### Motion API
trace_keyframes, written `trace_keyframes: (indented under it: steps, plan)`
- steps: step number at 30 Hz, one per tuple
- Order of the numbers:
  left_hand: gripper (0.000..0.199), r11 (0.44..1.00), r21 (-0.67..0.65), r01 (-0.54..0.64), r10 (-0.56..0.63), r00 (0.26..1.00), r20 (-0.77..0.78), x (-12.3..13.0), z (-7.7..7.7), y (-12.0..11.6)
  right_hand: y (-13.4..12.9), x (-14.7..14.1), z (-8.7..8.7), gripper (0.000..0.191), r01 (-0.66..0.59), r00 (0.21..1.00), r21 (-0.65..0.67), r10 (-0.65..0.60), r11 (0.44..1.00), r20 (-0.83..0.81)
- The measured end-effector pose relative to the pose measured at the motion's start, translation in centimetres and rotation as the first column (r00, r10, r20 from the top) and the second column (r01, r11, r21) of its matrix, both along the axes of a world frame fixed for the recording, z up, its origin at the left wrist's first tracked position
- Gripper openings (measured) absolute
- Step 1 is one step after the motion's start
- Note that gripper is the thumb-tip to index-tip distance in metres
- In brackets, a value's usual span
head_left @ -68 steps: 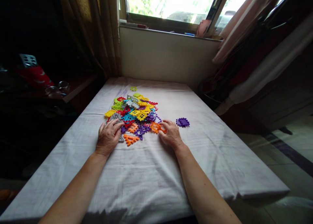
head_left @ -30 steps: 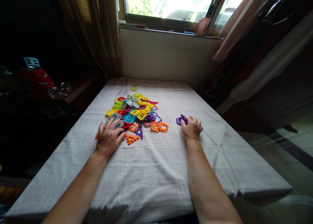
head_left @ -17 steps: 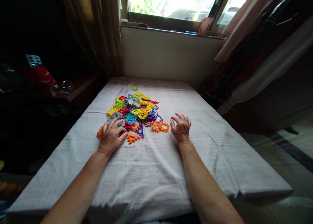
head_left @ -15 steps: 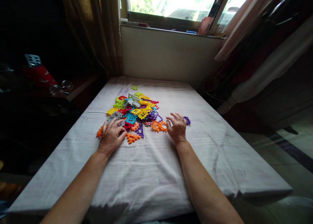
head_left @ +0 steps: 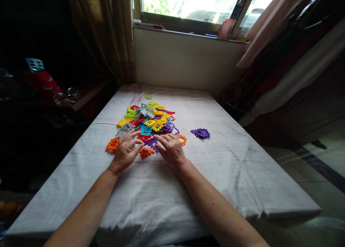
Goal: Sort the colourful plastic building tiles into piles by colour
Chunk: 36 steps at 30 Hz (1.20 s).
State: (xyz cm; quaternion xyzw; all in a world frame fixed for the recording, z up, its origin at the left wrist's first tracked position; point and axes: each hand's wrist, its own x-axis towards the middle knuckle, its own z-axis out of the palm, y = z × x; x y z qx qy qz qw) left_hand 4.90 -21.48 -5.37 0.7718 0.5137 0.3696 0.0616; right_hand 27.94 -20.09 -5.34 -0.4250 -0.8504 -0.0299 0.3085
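Toothed plastic building pieces in many colours lie in a heap (head_left: 151,123) on the cloth-covered table. My left hand (head_left: 125,150) rests at the heap's near left edge, fingers apart, beside an orange square piece (head_left: 112,145). My right hand (head_left: 172,149) reaches over the near right edge with its fingers stretched out. Between the two hands are a purple triangular piece (head_left: 151,143) and an orange triangular piece (head_left: 147,153). Another orange piece (head_left: 182,139) shows just beyond my right hand. Some purple pieces (head_left: 201,133) lie apart on the right.
A lime green piece (head_left: 148,96) lies alone behind the heap. The white tablecloth (head_left: 229,168) has wrinkles. A dark side shelf on the left bears glasses (head_left: 67,95) and a red container (head_left: 44,83). Clothes (head_left: 291,71) hang at the right, and a window is ahead.
My right hand has moved left, from beside the purple pieces to the heap's near edge, uncovering those pieces. My left hand has shifted only slightly; more of the orange square piece shows.
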Motion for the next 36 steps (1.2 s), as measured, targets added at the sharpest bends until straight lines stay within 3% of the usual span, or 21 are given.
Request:
trace_keyframes:
  steps: [6,8,10,11,13,15,17,20,24,27,29,32,34,36]
  plan:
    - [0.025,0.997,0.022,0.067,-0.067,0.997,-0.031,0.9,-0.5,-0.2,0.2,0.3,0.4,0.025,-0.028,1.0,0.037,0.028,0.999,-0.008]
    - [0.03,0.998,0.043,0.042,-0.04,0.998,-0.039,0.9,-0.9,-0.2,0.9,1.9,0.6,0.027,0.049,0.996,0.068,-0.044,0.996,-0.071]
    - [0.04,0.998,0.054,0.028,-0.023,0.996,-0.082,0.9,-1.2,-0.3,1.9,4.5,0.6,0.026,0.232,0.961,0.07,-0.217,0.97,-0.172]
    - [0.044,0.998,0.054,0.033,-0.027,0.993,-0.115,0.9,-1.3,-0.3,2.5,6.1,0.4,0.026,0.348,0.917,0.048,-0.329,0.936,-0.224]
    - [0.044,0.997,0.041,0.064,-0.055,0.982,-0.182,1.1,-1.5,-0.4,3.5,9.5,0.0,0.027,0.569,0.767,-0.074,-0.562,0.819,-0.31]
    - [0.039,0.995,0.017,0.097,-0.09,0.968,-0.233,1.3,-1.4,-0.5,4.1,12.4,-0.6,0.03,0.689,0.608,-0.22,-0.716,0.691,-0.345]
    - [0.03,0.993,-0.002,0.119,-0.116,0.959,-0.26,1.5,-1.3,-0.6,4.4,14.3,-1.2,0.037,0.74,0.489,-0.307,-0.793,0.598,-0.363]
    - [0.022,0.991,-0.017,0.133,-0.132,0.952,-0.274,1.7,-1.2,-0.7,4.5,15.5,-1.8,0.048,0.771,0.397,-0.359,-0.838,0.526,-0.376]
    - [0.022,0.99,-0.019,0.139,-0.139,0.949,-0.282,1.7,-1.1,-0.8,4.3,15.4,-1.9,0.044,0.792,0.37,-0.378,-0.869,0.48,-0.329]
    - [0.023,0.989,-0.01,0.146,-0.142,0.948,-0.283,1.6,-1.2,-0.7,4.2,15.1,-1.6,0.045,0.827,0.394,-0.27,-0.851,0.493,-0.346]
    - [0.024,0.987,-0.01,0.158,-0.154,0.943,-0.293,1.6,-1.3,-0.7,4.1,14.4,-1.3,0.046,0.82,0.444,-0.208,-0.821,0.534,-0.359]
    - [0.027,0.985,-0.017,0.173,-0.17,0.934,-0.314,1.7,-1.4,-0.7,3.7,11.9,-0.8,0.035,0.707,0.621,-0.154,-0.71,0.69,-0.332]
    - [0.028,0.984,-0.012,0.177,-0.171,0.931,-0.321,1.7,-1.4,-0.7,3.1,9.3,-0.6,0.027,0.538,0.789,-0.129,-0.552,0.833,-0.269]
    - [0.028,0.985,0.004,0.171,-0.16,0.933,-0.323,1.8,-1.4,-0.7,2.2,6.3,-0.4,0.023,0.317,0.928,-0.116,-0.334,0.941,-0.169]
